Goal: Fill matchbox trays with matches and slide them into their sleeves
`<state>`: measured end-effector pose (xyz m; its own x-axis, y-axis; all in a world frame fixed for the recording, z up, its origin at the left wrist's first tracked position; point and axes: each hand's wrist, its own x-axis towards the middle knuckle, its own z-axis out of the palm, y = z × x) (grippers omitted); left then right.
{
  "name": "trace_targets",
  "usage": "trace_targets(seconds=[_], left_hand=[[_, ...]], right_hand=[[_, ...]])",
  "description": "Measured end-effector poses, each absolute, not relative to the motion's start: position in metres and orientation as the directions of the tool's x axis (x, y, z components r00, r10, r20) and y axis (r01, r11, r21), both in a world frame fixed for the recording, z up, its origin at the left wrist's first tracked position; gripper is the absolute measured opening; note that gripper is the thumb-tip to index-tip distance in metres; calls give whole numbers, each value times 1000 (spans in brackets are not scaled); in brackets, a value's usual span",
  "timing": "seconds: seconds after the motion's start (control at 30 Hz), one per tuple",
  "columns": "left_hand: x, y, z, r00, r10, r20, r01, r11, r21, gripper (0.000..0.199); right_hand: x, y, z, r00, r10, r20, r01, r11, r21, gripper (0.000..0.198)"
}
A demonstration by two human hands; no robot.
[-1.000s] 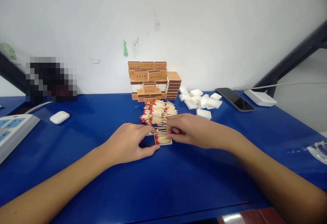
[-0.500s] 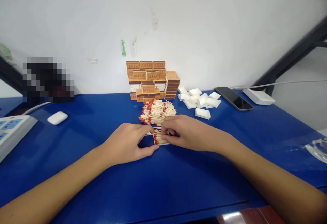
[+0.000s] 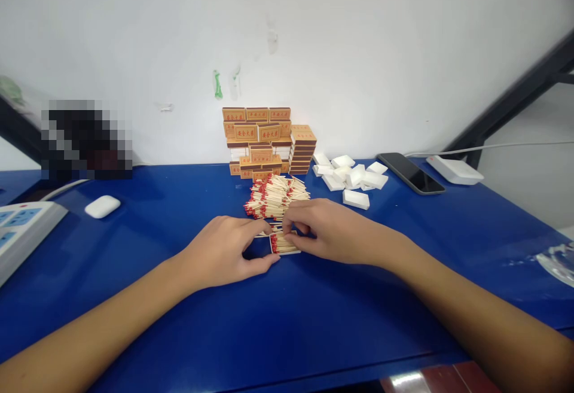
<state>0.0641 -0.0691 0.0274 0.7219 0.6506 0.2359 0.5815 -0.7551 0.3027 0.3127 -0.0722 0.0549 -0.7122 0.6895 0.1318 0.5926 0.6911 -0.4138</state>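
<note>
Matches (image 3: 278, 243) lie with their red heads leftward in the small white tray (image 3: 287, 253) before us on the blue desk (image 3: 291, 327). Our left hand (image 3: 226, 249) curves with thumb and forefinger spread apart, their tips set against the tray's near and far sides at its left end, so we hold it between them. Our right hand (image 3: 329, 229) is bent over the tray's right part, thumb and forefinger tips drawn close together; we cannot tell whether a match is caught there.

Those fingers cover the tray's far right corner and part of the loose match pile (image 3: 269, 195) behind it. Our other right fingers are folded out of sight. At the left edge, the power strip (image 3: 31, 225) is cut off, and a dark shape (image 3: 85, 136) by the wall is pixelated past recognition.

Compared with a second ago, our right fingertips have come farther left over the matches. Our left hand and the tray have kept their places.
</note>
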Motion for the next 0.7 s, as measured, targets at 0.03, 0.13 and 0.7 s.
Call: trace_targets(seconds=[0.03,0.13,0.7], left_hand=[[64,-69,27,721,651,237,582,-755,302,30],[64,-70,27,721,650,240,581,-756,302,30],[65,-70,27,727,639,253,569,-766,299,24]], right_hand=[[312,-72,55,-713,688,133,592,693,-412,10],[312,-73,56,-723,682,111,586,690,-424,11],[310,-74,57,-716,688,118,576,679,-455,8]])
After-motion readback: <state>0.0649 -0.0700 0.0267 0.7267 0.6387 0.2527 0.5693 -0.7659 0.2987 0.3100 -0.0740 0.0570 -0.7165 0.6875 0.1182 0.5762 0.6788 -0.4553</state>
